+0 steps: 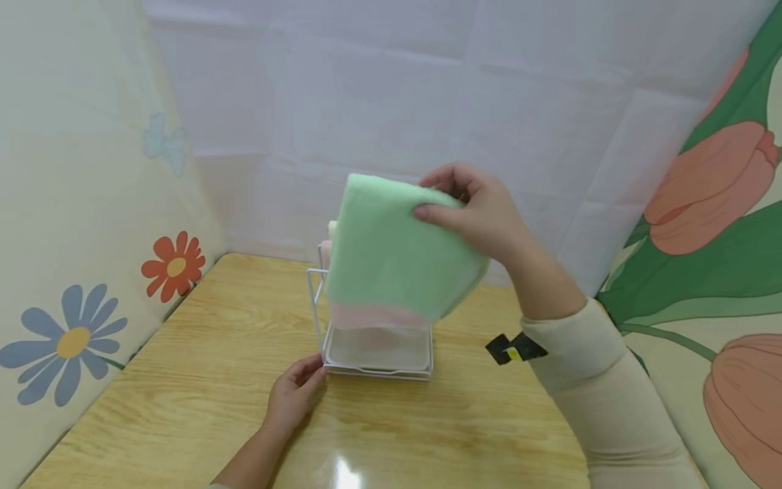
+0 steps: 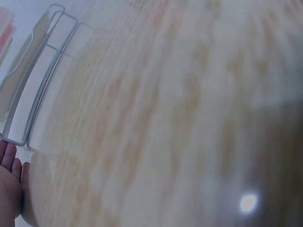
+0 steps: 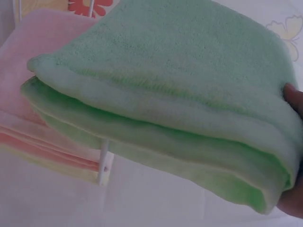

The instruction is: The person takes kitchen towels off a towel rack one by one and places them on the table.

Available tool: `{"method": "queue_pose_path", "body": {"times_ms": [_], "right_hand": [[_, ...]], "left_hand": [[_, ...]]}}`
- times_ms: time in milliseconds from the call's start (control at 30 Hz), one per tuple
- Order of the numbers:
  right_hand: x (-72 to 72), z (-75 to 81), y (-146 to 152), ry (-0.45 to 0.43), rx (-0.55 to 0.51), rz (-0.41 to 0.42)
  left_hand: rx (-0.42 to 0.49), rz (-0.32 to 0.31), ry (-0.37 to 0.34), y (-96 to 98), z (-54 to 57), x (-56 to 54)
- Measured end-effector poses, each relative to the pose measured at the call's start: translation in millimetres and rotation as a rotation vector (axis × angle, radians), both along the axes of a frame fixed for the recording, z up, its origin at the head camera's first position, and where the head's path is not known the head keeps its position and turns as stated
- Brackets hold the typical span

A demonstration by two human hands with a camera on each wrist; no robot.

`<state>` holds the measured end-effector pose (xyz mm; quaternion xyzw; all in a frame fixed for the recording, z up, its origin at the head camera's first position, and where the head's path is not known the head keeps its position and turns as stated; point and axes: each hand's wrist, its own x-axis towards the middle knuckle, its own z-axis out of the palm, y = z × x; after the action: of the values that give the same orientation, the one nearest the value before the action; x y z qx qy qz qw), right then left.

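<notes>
Towel (image 1: 397, 251), edge in right hand (image 1: 479, 210), wide tabletop (image 1: 489, 424) beside rack (image 1: 379, 373)

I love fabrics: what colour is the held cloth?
The cloth is pale green, clearest in the head view.

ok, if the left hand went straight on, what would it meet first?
The white wire rack, at its near-left corner; the fingers are right at it, perhaps touching, depth unclear.

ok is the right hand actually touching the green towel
Touching: the head view shows the right hand pinching the green towel at its upper edge.
</notes>
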<state>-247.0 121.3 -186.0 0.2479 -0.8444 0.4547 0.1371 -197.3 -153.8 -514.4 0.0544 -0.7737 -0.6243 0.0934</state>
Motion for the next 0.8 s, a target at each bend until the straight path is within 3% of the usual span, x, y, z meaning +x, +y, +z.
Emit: {"method": "queue_pose_path", "body": {"times_ms": [433,633,800], "right_hand": [[13.5,34.7,19,0.107,-0.133,-0.016],[23.1,45.7,34,0.142,-0.156,-0.035],[29.3,51.9,50,0.191,-0.151,-0.063]], "left_hand": [[0.006,-0.006,0.006,-1.0,-2.2,-0.6],[-0.005,-0.004,0.044,-1.5,-3.9,-1.0],[-0.006,0.001,0.029,-2.3,-3.1,-1.4]]}}
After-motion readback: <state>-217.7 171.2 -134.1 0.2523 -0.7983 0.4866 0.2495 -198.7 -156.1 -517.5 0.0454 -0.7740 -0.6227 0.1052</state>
